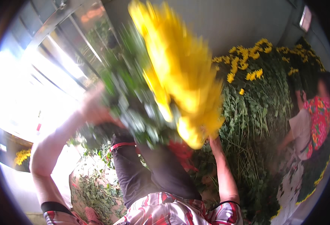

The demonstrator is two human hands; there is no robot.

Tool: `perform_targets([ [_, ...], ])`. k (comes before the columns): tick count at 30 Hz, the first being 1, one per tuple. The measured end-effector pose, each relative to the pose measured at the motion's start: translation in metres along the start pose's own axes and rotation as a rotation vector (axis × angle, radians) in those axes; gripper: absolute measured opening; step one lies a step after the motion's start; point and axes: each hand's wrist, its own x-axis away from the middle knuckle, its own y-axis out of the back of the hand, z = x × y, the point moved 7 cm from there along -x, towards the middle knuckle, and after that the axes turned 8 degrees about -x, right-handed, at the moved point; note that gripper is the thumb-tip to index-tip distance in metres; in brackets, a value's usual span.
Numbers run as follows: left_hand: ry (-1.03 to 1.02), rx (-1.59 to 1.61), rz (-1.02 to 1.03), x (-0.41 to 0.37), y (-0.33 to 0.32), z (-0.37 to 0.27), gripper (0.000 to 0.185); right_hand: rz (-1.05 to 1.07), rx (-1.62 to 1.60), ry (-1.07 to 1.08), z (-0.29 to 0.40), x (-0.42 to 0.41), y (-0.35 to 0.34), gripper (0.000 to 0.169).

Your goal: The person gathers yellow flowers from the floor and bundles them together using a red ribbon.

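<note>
A big bunch of yellow chrysanthemums, blurred by motion, is raised in front of me. Its flower heads lie towards the upper middle and right, with the green leaves on the left side. My left hand holds the leafy stem side, its fingers partly covered by foliage. At the lower flower heads is my right hand, mostly hidden behind the petals. Whether its fingers grip the bunch or only touch it is not visible. Beneath the bunch are my dark trousers and a red object beside my leg.
On the right lies a large heap of cut chrysanthemums, with yellow heads along its far edge. A person in a red floral top sits beside it. Loose leaves and stems litter the floor. Metal bars stand at upper left.
</note>
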Motion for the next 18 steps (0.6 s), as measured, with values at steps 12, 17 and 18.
perform_targets([
  [12, -0.108, -0.019, -0.179, 0.054, 0.049, -0.044, 0.071, 0.088, -0.336, -0.093, 0.023, 0.024, -0.04, 0.058],
  [17, 0.097, -0.111, 0.0, 0.093, 0.052, -0.054, 0.071, 0.303, -0.437, -0.028, 0.038, 0.014, -0.127, 0.065],
  [18, 0.117, -0.11, 0.042, 0.094, 0.047, -0.053, 0.07, 0.297, -0.478, -0.014, 0.041, 0.015, -0.128, 0.068],
])
